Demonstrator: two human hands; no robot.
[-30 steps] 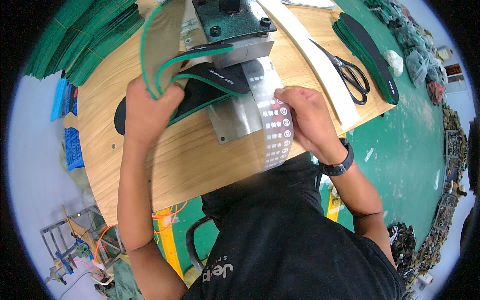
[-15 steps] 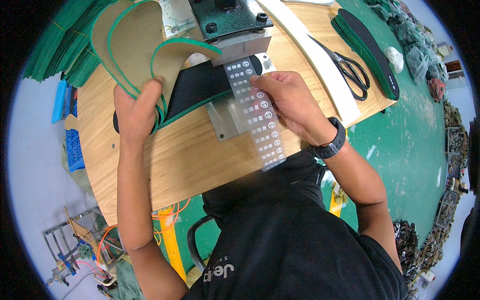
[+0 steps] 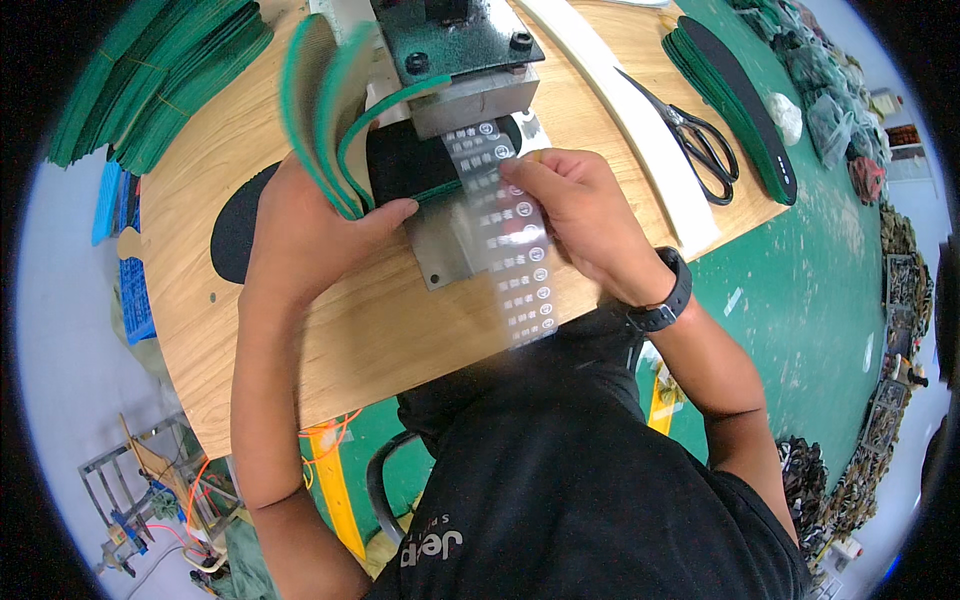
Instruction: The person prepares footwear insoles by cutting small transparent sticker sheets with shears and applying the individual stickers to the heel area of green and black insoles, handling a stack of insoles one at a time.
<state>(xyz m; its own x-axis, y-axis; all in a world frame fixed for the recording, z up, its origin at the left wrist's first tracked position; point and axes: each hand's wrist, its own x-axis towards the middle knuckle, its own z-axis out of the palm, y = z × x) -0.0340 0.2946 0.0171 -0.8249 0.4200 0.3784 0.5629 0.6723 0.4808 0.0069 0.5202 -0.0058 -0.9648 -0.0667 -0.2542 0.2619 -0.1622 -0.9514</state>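
The left hand (image 3: 300, 235) has its grip pinched on a bent sheaf of green-edged foam insoles (image 3: 325, 120), thumb pressing the lowest black-topped insole (image 3: 415, 160) under the dark green metal press (image 3: 455, 45). The right hand (image 3: 580, 215) pinches a clear plastic strip of printed labels (image 3: 505, 235), which now lies further up, its top under the press head. Both rest on the round wooden surface (image 3: 330, 340), black-handled scissors (image 3: 705, 150) to the right.

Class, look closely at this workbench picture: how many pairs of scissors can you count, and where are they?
1. The black-handled scissors lie on the wooden table, right of the white strip and left of the insole stack. Others could be hidden under stacks.
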